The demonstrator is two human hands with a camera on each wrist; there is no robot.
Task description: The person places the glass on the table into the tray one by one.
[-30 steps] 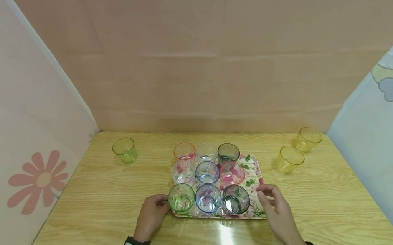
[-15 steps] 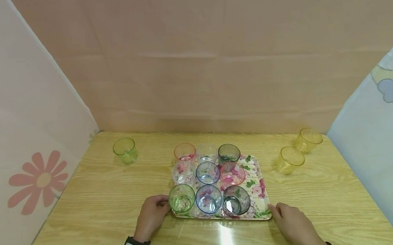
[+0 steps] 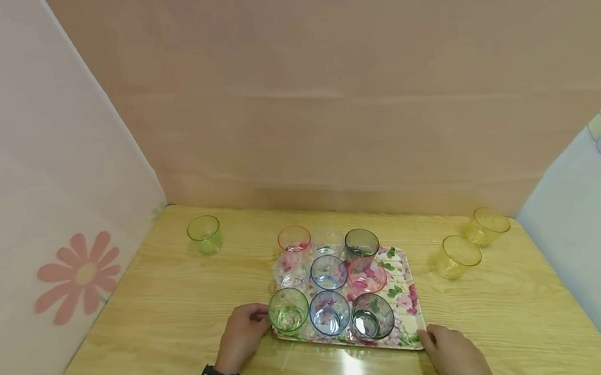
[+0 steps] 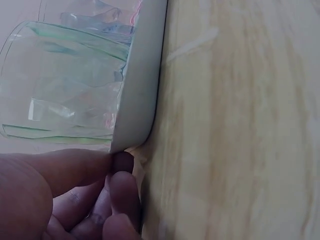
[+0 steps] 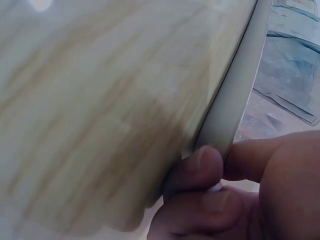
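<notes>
A flowered tray (image 3: pixel 409 299) lies on the wooden table, with several clear tinted cups standing on it in rows. Its front row has a green cup (image 3: pixel 288 312), a blue cup (image 3: pixel 330 314) and a dark grey cup (image 3: pixel 372 317). My left hand (image 3: pixel 244 333) pinches the tray's left edge beside the green cup; in the left wrist view, thumb and fingers meet at the pale rim (image 4: pixel 142 80). At the front right corner, my right hand (image 3: pixel 457 355) grips the tray between thumb and curled fingers, as the right wrist view shows.
Two yellow cups (image 3: pixel 458 256) stand on the table right of the tray. A lone green cup (image 3: pixel 205 235) is at the back left. A plain cloth wall (image 3: pixel 329 150) rises behind the table, with printed side panels left and right.
My right hand has come from above the tray's right side to its front right corner and taken hold there. The left hand keeps its grip. The head view has shifted slightly.
</notes>
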